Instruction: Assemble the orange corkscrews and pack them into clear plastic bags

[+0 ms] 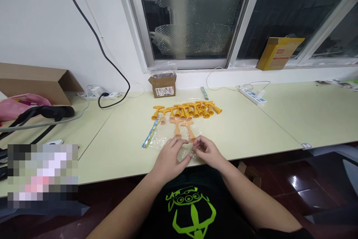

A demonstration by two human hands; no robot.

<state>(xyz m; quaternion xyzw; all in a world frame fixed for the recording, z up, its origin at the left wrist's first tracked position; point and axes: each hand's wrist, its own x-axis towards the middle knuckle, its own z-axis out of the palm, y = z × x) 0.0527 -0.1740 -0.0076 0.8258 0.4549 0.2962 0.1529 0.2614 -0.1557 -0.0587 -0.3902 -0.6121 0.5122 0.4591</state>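
A clear plastic bag (pixel 158 140) with a bright patterned header strip lies flat on the table in front of me. Two orange T-shaped plastic pieces (pixel 176 129) with flared ends show through its film. My left hand (pixel 170 159) rests at the bag's near side, thumb and fingers spread apart in a curve. Opposite it, my right hand (pixel 208 152) has its fingers pinched together at the bag's near edge; the film between the fingertips is hard to make out. Just beyond the bag sits a pile of similar yellow-orange T-shaped pieces (pixel 195 110).
A small cardboard box (pixel 164 85) stands against the wall. Another clear bag's header strip (pixel 204 93) lies behind the pile. Power strips (pixel 252 96), a black cable (pixel 97 39) and a large carton (pixel 30 82) are around. The pale table (pixel 117 153) ends close to my body.
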